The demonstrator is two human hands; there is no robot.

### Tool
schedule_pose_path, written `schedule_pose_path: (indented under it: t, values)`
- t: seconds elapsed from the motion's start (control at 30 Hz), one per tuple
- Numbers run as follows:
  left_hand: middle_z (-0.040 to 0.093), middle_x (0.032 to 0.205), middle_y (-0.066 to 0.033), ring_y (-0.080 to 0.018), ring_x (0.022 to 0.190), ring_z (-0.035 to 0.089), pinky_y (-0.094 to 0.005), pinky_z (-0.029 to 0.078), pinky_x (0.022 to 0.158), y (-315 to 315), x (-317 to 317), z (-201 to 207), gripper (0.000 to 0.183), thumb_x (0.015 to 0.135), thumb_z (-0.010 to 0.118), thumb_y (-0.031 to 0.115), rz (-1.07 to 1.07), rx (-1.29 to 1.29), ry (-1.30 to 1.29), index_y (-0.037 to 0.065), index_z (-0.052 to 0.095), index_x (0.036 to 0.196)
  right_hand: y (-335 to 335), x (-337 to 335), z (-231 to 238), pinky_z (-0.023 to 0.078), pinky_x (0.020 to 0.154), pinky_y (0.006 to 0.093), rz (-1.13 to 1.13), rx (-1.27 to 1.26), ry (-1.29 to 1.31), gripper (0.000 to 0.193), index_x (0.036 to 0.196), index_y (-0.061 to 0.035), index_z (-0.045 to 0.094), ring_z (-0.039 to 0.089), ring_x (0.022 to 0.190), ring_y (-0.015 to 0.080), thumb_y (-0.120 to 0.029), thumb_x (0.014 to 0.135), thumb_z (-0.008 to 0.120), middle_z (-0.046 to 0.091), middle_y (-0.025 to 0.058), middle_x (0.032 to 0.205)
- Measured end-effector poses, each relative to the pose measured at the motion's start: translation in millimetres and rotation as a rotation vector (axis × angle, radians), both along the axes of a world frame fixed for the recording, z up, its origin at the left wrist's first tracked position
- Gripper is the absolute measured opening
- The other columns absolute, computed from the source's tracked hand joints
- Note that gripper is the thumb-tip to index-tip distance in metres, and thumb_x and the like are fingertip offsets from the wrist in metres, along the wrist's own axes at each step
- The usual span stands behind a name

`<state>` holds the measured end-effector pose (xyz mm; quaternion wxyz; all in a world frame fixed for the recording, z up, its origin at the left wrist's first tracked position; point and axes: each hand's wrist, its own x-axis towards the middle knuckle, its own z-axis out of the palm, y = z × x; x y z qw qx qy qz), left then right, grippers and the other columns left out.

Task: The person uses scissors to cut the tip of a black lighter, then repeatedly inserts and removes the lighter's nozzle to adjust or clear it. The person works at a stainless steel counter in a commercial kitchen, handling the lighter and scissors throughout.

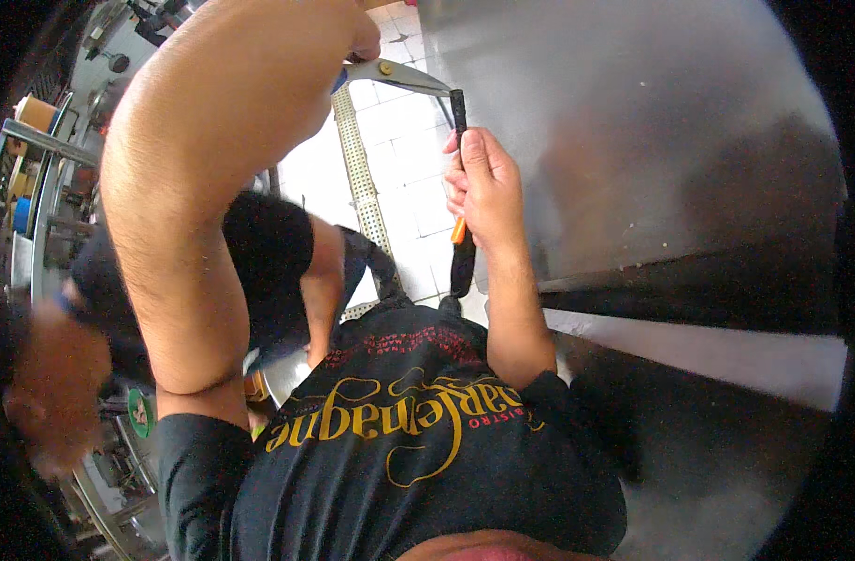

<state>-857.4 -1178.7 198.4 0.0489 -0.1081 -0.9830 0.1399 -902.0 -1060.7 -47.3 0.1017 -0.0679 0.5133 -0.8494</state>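
Note:
My left arm reaches up across the left side, and its hand (pixel 365 37) is partly cut off by the top edge. That hand is closed on a pair of scissors (pixel 404 75) with grey blades, a yellowish pivot screw and a bit of blue at the handle. Their tip meets the upper end of a slim black stick (pixel 459 110). My right hand (pixel 488 187) grips this stick upright, thumb along it. Below the fist an orange piece (pixel 459 231) and a wider black lower end (pixel 462 269) stick out. What exactly the stick is, I cannot tell.
A large metal surface (pixel 633 168) fills the right side, with small specks on it. White floor tiles (pixel 399 140) and a perforated drain strip (pixel 364 178) run below my hands. At left another person in black (pixel 268 243) bends close to my arm, near metal shelving (pixel 49 140).

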Motion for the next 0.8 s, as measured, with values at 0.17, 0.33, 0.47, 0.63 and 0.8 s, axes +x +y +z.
schedule_pose_path:
  t: [0.17,0.33,0.47,0.63,0.8]
  values:
    - [0.071,0.112,-0.0114,-0.0200,0.100,0.067,-0.0337,0.053,0.094,-15,-4,22,0.048,0.075,0.057,-0.015,0.118,0.172,-0.262,0.003,0.070,0.118,2,4,7,0.026,0.040,0.0194,0.114,-0.147,0.017,0.032,0.096,-0.0087,0.054,0.029,0.045,0.0008,-0.037,0.107,0.044,0.037,-0.0062,0.061]
    - [0.071,0.108,-0.0118,-0.0177,0.098,0.067,-0.0269,0.057,0.083,-3,24,17,0.046,0.077,0.058,-0.016,0.061,0.008,-0.086,0.003,0.070,0.118,5,18,11,0.025,0.040,0.0195,0.113,-0.176,0.062,0.032,0.096,-0.0085,0.054,0.029,0.046,0.0012,-0.037,0.107,0.044,0.037,-0.0060,0.061]
    - [0.070,0.105,-0.0114,-0.0175,0.095,0.066,-0.0269,0.056,0.080,-22,11,3,0.047,0.077,0.058,-0.015,-0.077,-0.068,0.059,0.003,0.069,0.119,4,6,17,0.025,0.041,0.0197,0.140,-0.198,0.035,0.032,0.096,-0.0085,0.054,0.028,0.046,0.0013,-0.037,0.107,0.044,0.036,-0.0062,0.061]
    - [0.069,0.103,-0.0110,-0.0177,0.093,0.065,-0.0274,0.056,0.079,-42,0,6,0.048,0.077,0.059,-0.015,-0.136,-0.125,0.037,0.004,0.069,0.120,7,2,19,0.025,0.041,0.0199,0.210,-0.185,0.010,0.033,0.097,-0.0084,0.055,0.027,0.046,0.0011,-0.037,0.107,0.044,0.035,-0.0068,0.061]
    - [0.068,0.100,-0.0106,-0.0179,0.091,0.064,-0.0279,0.055,0.077,-47,-17,28,0.049,0.078,0.059,-0.015,-0.134,-0.200,-0.054,0.005,0.068,0.122,-1,-9,36,0.024,0.040,0.0199,0.299,-0.126,-0.037,0.034,0.098,-0.0072,0.055,0.026,0.046,0.0011,-0.037,0.107,0.044,0.035,-0.0071,0.061]
